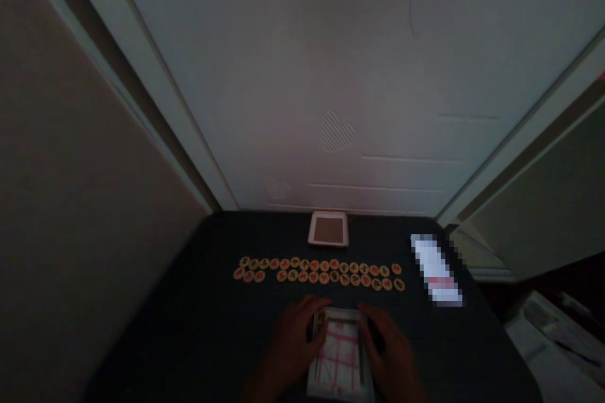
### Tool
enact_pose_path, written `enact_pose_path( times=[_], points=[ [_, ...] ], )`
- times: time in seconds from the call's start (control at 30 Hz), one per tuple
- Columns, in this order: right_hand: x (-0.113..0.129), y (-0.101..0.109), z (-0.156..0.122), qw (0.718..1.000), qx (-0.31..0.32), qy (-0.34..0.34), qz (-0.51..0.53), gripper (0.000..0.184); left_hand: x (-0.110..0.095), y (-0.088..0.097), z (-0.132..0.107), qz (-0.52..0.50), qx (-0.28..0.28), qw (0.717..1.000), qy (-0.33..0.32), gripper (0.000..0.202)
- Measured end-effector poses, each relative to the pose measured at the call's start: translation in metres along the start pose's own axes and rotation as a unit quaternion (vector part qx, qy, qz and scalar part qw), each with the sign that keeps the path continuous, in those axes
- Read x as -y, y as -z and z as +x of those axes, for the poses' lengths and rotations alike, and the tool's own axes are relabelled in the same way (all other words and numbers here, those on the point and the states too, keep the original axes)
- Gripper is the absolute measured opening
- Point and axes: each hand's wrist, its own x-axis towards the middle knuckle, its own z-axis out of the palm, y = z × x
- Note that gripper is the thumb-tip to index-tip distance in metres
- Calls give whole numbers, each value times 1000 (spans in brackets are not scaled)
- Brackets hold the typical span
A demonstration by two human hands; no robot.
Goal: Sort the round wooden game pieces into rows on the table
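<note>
A shallow pale box lies in front of me at the near side of the dark table. Inside it is a folded white sheet with pink grid lines. My left hand grips the box's left side, its thumb over the inner edge. One round Chinese chess piece shows in the box's far left corner, close to those fingers. Around the right side of the box my right hand is closed, thumb inside the rim. Beyond both hands, several round Chinese chess pieces with red or dark characters lie in two rows.
Behind the rows, a shallow tray-like box lid with a brown inside sits near the white panel. A bright pixelated oblong lies at the table's right. Dark tabletop extends left. Whitish items are beyond the right edge.
</note>
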Motion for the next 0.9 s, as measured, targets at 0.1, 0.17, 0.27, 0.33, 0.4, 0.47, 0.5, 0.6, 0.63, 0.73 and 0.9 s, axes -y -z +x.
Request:
enact_pose_path(
  times=[0.1, 0.17, 0.27, 0.33, 0.4, 0.47, 0.5, 0.6, 0.63, 0.73, 0.9],
  points=[
    [3, 1, 1, 1000, -2, -3, 8, 31, -2, -1, 0, -15, -9, 1000, 9, 31],
    [4, 2, 3, 1000, -6, -6, 16, 31, -2, -1, -1, -25, -15, 1000, 11, 32],
    [7, 4, 7, 999, -15, -12, 35, 30, -1, -2, -3, -35, -19, 999, 9, 37],
    [8, 6, 8, 999, -21, -18, 45, 30, -2, -2, -3, -37, -25, 999, 14, 37],
    [9, 8, 10, 998, -22, -24, 49, 30, -3, -2, -2, -38, -32, 999, 20, 34],
    [10, 10, 10, 998, -21, -32, 49, 29, -5, -2, -2, -40, -39, 998, 24, 32],
    [11, 11, 10, 998, -19, -34, 50, 29, -5, -2, -2, -41, -40, 998, 24, 32],
    [11, 12, 9, 998, -11, -39, 52, 28, -3, -1, -2, -48, -33, 998, 25, 38],
    [11, 12, 8, 998, -12, -41, 52, 28, -2, -1, -3, -50, -30, 998, 25, 40],
    [10, 11, 6, 997, -25, -43, 52, 29, 0, -3, -3, -57, -37, 997, 30, 45],
    [11, 11, 6, 997, -28, -34, 57, 29, 2, -9, -3, -63, -53, 995, 49, 49]
  ],
)
